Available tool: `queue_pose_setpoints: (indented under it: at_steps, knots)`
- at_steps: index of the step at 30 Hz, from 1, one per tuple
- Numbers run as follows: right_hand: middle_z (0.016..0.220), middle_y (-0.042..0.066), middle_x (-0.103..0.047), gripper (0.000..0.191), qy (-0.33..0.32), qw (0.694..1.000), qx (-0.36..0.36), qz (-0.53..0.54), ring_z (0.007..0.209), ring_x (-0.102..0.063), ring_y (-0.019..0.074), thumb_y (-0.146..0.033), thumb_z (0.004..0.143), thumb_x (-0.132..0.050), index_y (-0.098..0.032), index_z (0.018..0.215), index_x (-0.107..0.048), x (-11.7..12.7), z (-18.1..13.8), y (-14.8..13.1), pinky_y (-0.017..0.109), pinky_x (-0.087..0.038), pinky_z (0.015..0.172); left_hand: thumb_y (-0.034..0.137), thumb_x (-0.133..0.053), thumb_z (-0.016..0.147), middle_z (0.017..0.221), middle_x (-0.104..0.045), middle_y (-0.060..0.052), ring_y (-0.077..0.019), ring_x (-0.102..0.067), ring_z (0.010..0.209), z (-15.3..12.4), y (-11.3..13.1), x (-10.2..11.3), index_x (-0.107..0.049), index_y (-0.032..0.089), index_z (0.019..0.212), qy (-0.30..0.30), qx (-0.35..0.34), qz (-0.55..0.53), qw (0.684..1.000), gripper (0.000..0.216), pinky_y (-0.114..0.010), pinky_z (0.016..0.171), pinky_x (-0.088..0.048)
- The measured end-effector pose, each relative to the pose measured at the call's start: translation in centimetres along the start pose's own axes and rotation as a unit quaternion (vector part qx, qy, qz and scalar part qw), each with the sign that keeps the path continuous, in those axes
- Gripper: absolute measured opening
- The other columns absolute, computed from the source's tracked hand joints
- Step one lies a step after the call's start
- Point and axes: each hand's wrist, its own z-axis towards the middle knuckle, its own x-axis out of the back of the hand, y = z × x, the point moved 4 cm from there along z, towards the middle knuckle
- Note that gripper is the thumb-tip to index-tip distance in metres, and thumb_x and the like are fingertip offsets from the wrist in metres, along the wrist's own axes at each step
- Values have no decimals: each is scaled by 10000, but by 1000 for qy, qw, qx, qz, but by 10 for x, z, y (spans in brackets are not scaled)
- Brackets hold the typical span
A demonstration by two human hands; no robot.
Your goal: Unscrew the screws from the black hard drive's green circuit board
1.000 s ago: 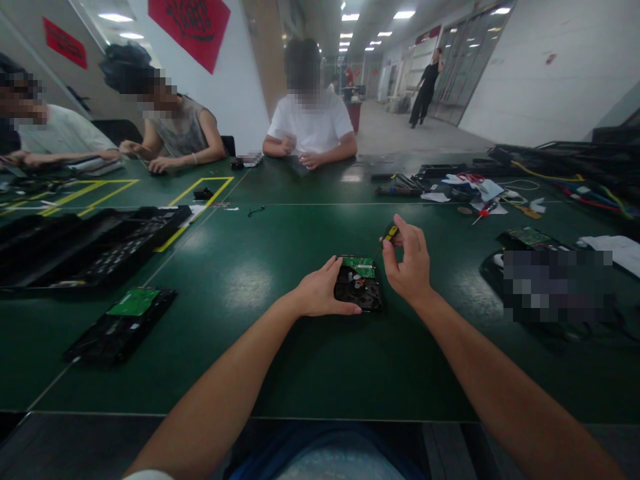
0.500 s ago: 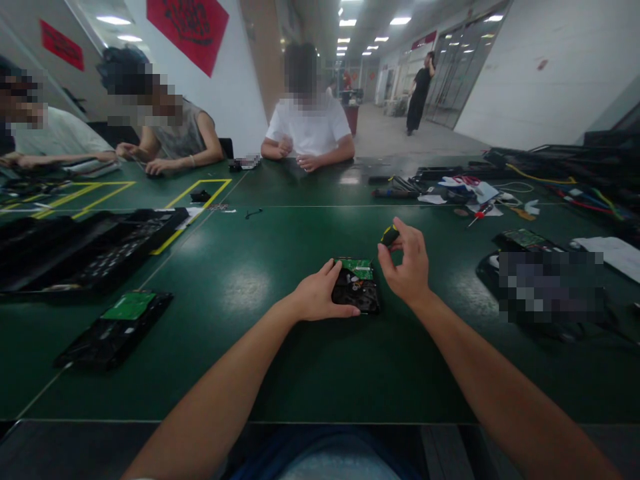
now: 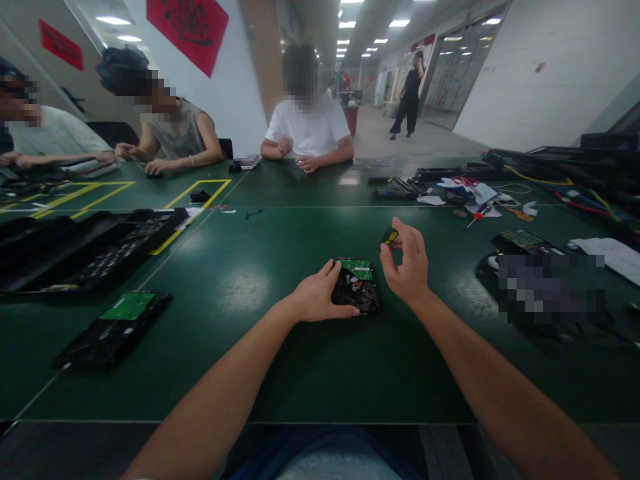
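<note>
A small black device with a green circuit board (image 3: 356,269) along its far side lies on the green tabletop in front of me. My left hand (image 3: 323,293) grips it from the left, with fingers on its far left corner and the thumb along the near edge. Between the thumb and fingertips of my right hand (image 3: 406,259) is a screwdriver (image 3: 389,238) with a black and yellow handle. It tilts, and its thin shaft points down to the board's right end. Whether the tip sits on a screw is too small to tell.
A similar black unit with a green board (image 3: 113,327) lies at the left, before a long black housing (image 3: 95,253). To the right are a partly blurred device (image 3: 545,287), a red screwdriver (image 3: 480,215) and cables (image 3: 585,190). Several people sit across the table.
The screwdriver handle has turned a little in my right fingers, showing more yellow. My left hand and the device stay put. A person in the background has walked left.
</note>
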Motion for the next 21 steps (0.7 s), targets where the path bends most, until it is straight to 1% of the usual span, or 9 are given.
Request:
queue_pose_setpoints:
  at_steps: [2,3,8,11,13,17,19,21]
  knots:
    - [1432,134,-540,666,-8,1000,1,4,1165,-641,293,-249,1004,-579,-354,1631,-381,-1,-1,-1,530,-653,929,939,-623,720,1772,-82,-236,-438,-265,1604,0,0,0,-153,89,1708,-1,2,-2,1000,1385,-493,1269,-349]
    - [1438,133,-532,661,-9,1000,0,6,1166,-644,290,-250,1005,-581,-359,1628,-387,-2,-1,-1,524,-657,924,939,-623,720,1772,-83,-237,-441,-275,1600,0,0,0,-156,91,1707,-1,2,-3,1000,1382,-496,1265,-354]
    - [1421,128,-514,646,14,1000,-12,16,1048,-673,247,-294,987,-659,-350,1586,-423,-1,-1,-2,451,-680,807,934,-630,717,1771,-102,-236,-436,-269,1604,0,1,0,-158,95,1706,0,3,0,1000,1380,-494,1257,-365]
    - [1378,121,-530,633,24,1000,-7,12,1019,-674,237,-302,968,-695,-339,1553,-457,1,0,-2,424,-676,765,928,-631,721,1768,-99,-252,-435,-295,1595,0,2,1,-154,63,1702,-2,3,1,1000,1392,-472,1262,-360]
    - [1388,124,-530,639,18,1000,-2,10,1032,-673,242,-279,968,-682,-337,1560,-449,0,0,-2,437,-675,788,928,-631,722,1764,-104,-260,-432,-293,1596,0,2,1,-163,50,1699,0,1,2,1000,1394,-468,1273,-343]
    - [1469,146,-501,694,9,1000,1,16,1110,-666,266,-215,974,-619,-325,1612,-370,-3,-2,-3,474,-673,861,944,-626,711,1768,-101,-247,-438,-292,1596,-1,1,1,-161,74,1704,2,3,-3,1000,1400,-496,1263,-357]
    - [1475,149,-490,712,11,1000,-5,18,1138,-654,273,-210,970,-615,-321,1619,-346,-4,-2,-3,467,-677,842,948,-623,710,1769,-102,-246,-442,-297,1593,-1,1,1,-160,74,1705,3,3,-2,1000,1403,-499,1259,-363]
    - [1450,143,-496,709,11,1000,-10,12,1142,-636,276,-225,962,-638,-327,1607,-361,-3,-2,-2,455,-676,810,950,-619,707,1769,-114,-243,-445,-309,1588,-1,1,1,-166,74,1705,5,2,2,1000,1403,-496,1254,-371]
